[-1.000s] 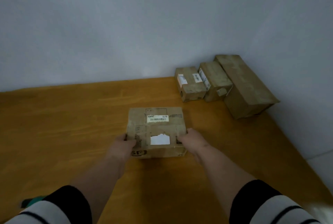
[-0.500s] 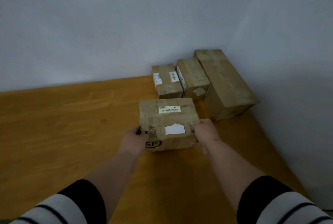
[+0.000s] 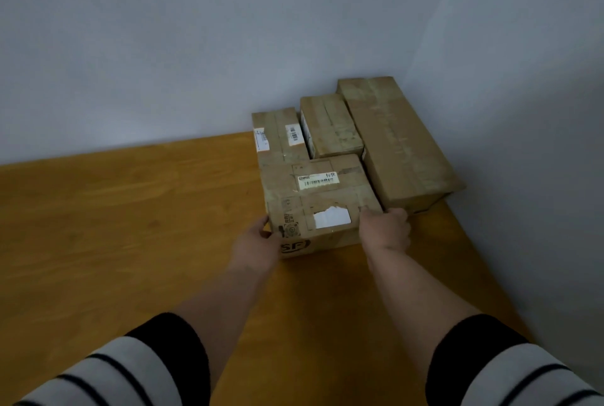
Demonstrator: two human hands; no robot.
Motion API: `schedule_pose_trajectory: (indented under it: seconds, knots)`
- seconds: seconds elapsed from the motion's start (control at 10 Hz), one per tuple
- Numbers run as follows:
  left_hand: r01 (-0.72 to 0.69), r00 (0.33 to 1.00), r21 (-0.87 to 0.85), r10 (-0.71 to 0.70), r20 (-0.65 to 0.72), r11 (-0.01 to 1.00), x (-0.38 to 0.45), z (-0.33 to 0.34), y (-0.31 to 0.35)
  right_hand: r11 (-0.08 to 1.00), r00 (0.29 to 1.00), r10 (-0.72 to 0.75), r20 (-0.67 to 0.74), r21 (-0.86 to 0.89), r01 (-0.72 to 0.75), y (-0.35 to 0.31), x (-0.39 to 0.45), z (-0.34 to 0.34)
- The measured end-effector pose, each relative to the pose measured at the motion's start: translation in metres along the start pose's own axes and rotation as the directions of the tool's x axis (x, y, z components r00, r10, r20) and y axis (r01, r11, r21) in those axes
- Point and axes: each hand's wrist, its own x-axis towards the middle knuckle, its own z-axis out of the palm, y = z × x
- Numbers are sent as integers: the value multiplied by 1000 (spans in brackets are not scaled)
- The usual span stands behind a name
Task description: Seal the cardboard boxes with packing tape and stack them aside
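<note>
I hold a flat cardboard box (image 3: 318,199) with a barcode label and a torn white patch on its top. My left hand (image 3: 258,243) grips its near left corner and my right hand (image 3: 385,229) grips its near right corner. The box sits in front of three other cardboard boxes in the far right corner: a small labelled box (image 3: 277,134), a medium box (image 3: 330,124) and a long box (image 3: 395,140). The held box overlaps the front of the two smaller ones; whether it rests on the table or touches them I cannot tell.
The wooden table (image 3: 114,225) runs up to a grey wall (image 3: 196,46) at the back and another wall (image 3: 539,111) on the right. Its right edge slants down past the long box.
Both hands have carried the box away from me and to the right, from the table's middle up against the group of boxes in the corner.
</note>
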Motion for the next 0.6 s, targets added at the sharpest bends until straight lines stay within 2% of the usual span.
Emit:
schedule_pose_trajectory:
  seconds: [0.1,0.2,0.3,0.4,0.5,0.6]
  knots:
    - [2,999,-44,0,35,999,2,4,2,995,999,33,-5,92,-32,0,3,1]
    - [40,997,-173,-28,68,984,1,5,2,984,997,47,-55,172,-36,-1,4,0]
    - [33,999,-168,-28,30,985,-1,-1,1,985,994,1,-109,171,17,-2,-2,-2]
    - [52,998,-122,-54,-13,991,-3,-16,-1,986,974,-121,-194,86,140,-7,-12,-4]
    - [73,996,-92,-77,-44,993,-7,-41,-5,965,957,-223,-186,96,244,-19,-31,-2]
    - [83,994,-72,-88,-66,994,-10,-71,-11,940,942,-330,-60,70,334,-31,-58,10]
